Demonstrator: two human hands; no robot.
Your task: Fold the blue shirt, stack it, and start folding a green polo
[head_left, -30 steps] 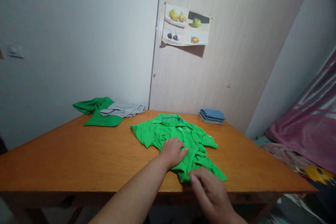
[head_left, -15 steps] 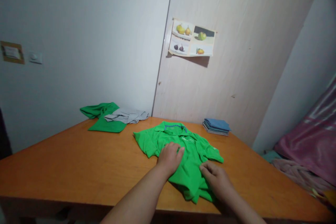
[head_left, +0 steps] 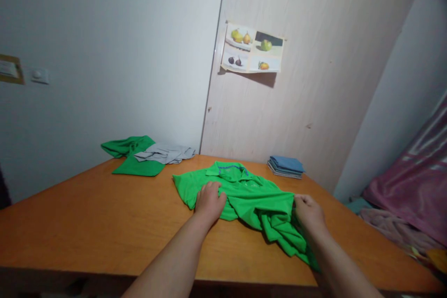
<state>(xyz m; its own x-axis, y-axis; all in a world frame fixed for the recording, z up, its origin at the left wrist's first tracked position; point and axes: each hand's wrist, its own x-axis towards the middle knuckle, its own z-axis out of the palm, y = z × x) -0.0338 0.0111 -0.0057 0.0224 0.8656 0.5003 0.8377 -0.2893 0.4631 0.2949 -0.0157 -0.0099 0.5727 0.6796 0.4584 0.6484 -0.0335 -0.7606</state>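
A bright green polo shirt (head_left: 251, 195) lies crumpled on the orange wooden table (head_left: 104, 223), collar toward the far wall. My left hand (head_left: 208, 199) rests on the shirt's left side with the fingers curled and gripping the cloth near the sleeve. My right hand (head_left: 308, 210) is closed on the shirt's right edge, with bunched fabric trailing under my forearm toward the table's near edge.
At the table's far left lie a second green garment (head_left: 131, 158) and a grey one (head_left: 164, 152) on top of it. A stack of folded blue cloths (head_left: 286, 166) sits at the far right corner. A fruit picture (head_left: 252, 48) hangs on the wall; pink bedding (head_left: 408, 191) lies right.
My left hand slid left along the shirt and my right hand moved right and away from me, stretching the shirt sideways. The camera view shifted slightly.
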